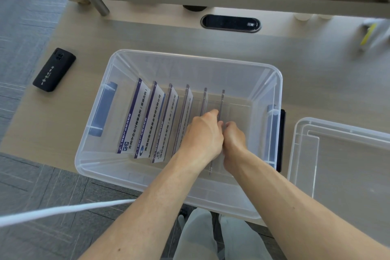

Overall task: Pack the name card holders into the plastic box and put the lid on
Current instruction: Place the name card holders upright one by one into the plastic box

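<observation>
From the head view, both hands are down inside the plastic box (pixel 274 82), left hand (pixel 202 135) and right hand (pixel 233 139) pinched together on the rightmost name card holder (pixel 222 103), its long edge running straight away from the fingertips; the lid (pixel 304 133) waits right of the right hand.

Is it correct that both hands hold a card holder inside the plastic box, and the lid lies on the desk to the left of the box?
Not quite. The head view shows the lid lying right of the plastic box, not left. Both hands, left and right, do hold a card holder inside it.
</observation>
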`<state>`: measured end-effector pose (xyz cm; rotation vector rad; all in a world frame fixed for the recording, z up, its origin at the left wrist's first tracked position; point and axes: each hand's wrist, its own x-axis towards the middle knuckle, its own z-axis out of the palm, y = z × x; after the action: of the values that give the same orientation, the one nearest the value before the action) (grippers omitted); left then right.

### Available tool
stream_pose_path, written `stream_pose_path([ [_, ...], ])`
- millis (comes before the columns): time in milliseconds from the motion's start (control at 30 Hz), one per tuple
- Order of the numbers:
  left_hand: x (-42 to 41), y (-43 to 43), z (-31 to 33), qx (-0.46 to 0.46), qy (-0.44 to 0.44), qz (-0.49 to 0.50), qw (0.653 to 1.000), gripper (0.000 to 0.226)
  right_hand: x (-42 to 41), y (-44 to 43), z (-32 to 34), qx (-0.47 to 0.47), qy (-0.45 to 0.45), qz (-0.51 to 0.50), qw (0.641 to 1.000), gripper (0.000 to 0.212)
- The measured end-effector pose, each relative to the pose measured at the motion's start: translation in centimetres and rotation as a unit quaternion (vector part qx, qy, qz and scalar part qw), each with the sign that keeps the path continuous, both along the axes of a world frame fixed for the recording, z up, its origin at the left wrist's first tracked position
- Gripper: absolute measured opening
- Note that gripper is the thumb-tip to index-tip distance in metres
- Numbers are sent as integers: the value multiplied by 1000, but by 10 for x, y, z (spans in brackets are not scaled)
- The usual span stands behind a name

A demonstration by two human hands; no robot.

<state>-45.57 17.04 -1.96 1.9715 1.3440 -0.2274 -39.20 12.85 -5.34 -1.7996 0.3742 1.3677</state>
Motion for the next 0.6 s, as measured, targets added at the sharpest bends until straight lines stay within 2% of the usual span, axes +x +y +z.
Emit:
stream_pose_path([
  [600, -1, 1, 1, -6, -3, 4, 1000, 37, -1, -1, 7, -6, -7, 13, 1000, 31],
])
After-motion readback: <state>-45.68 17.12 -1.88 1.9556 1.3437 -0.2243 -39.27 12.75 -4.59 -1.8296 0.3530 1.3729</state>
